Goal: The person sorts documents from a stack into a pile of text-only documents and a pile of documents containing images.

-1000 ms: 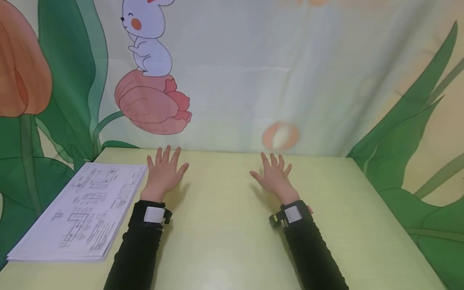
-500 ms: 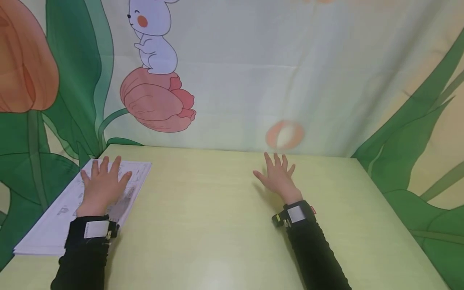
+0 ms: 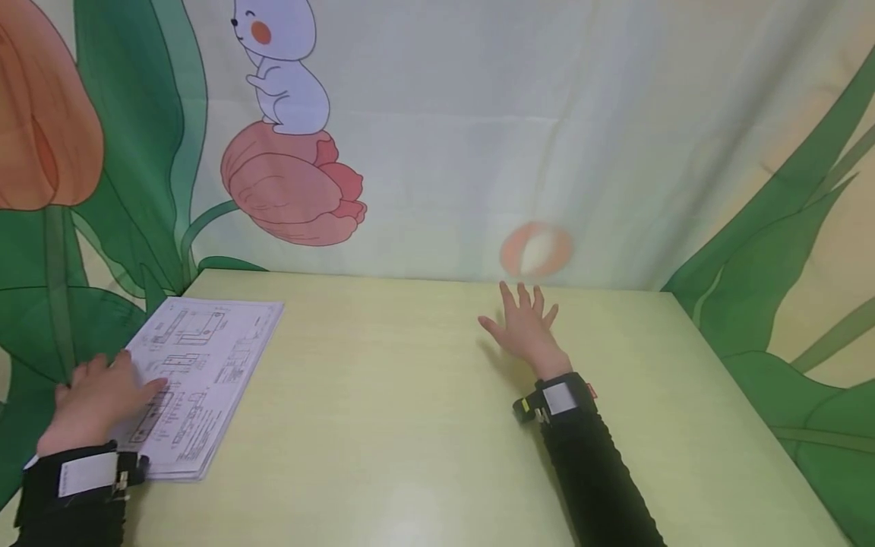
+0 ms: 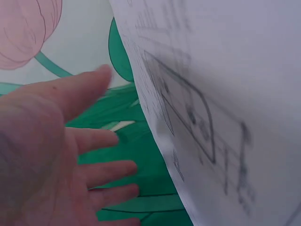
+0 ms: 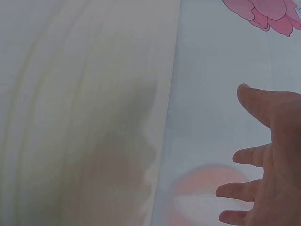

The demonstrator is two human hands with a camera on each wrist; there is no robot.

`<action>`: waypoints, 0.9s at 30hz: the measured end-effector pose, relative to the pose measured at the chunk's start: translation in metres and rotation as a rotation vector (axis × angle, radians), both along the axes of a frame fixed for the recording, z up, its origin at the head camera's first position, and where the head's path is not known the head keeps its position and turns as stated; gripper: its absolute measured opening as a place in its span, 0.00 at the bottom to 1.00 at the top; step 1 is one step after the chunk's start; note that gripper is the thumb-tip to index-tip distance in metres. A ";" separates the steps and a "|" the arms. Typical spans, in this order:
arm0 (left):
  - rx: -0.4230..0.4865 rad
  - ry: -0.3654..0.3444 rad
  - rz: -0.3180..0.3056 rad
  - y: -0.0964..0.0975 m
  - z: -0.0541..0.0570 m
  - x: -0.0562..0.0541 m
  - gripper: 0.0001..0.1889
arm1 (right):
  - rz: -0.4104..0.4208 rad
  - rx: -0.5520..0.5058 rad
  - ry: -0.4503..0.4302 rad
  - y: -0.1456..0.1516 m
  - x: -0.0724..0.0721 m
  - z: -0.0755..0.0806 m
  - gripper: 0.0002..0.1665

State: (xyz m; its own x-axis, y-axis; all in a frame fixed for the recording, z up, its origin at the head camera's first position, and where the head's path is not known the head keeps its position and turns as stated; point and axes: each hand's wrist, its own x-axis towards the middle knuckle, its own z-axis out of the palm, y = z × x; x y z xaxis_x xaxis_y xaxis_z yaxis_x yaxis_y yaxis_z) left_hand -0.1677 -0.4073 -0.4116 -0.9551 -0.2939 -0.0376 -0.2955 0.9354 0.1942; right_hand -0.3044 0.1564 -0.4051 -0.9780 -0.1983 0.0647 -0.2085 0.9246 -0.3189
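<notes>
A stack of white paper [image 3: 225,365] printed with technical drawings lies at the table's left edge. My left hand [image 3: 99,399] is over the stack's left side, fingers spread towards the outer edge and thumb over the drawings. In the left wrist view the fingers of the left hand [image 4: 108,183] stand loose and apart beside the printed sheet [image 4: 254,84], holding nothing. Over the table's far right part, my right hand [image 3: 526,334] has its fingers spread and its shadow below. The right wrist view shows that hand [image 5: 277,165] with straight fingers, nothing between them.
The pale yellow table [image 3: 383,395] runs back to a hanging cloth [image 3: 424,152] printed with tulips, leaves and a white rabbit. A black band with a small camera [image 3: 89,475] sits on the left wrist, another [image 3: 557,399] on the right wrist.
My left hand has moved left and towards me, from the table beside the stack, across the paper, to its left edge. The right hand has stayed nearly still, with fingers spread.
</notes>
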 end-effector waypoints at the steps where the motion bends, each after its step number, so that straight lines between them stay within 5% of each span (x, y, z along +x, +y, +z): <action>1: 0.001 -0.022 -0.003 -0.002 -0.001 0.001 0.43 | -0.001 -0.001 0.001 0.000 0.000 0.000 0.50; 8: 0.039 -0.155 0.031 -0.009 -0.004 0.000 0.45 | -0.003 -0.003 -0.008 0.001 0.002 -0.001 0.50; 17: 0.074 -0.180 0.181 -0.012 -0.004 0.000 0.50 | -0.007 -0.007 -0.010 0.001 0.003 -0.001 0.50; 27: 0.055 -0.243 0.258 -0.005 0.006 0.007 0.57 | -0.001 -0.011 -0.012 0.001 0.003 -0.002 0.50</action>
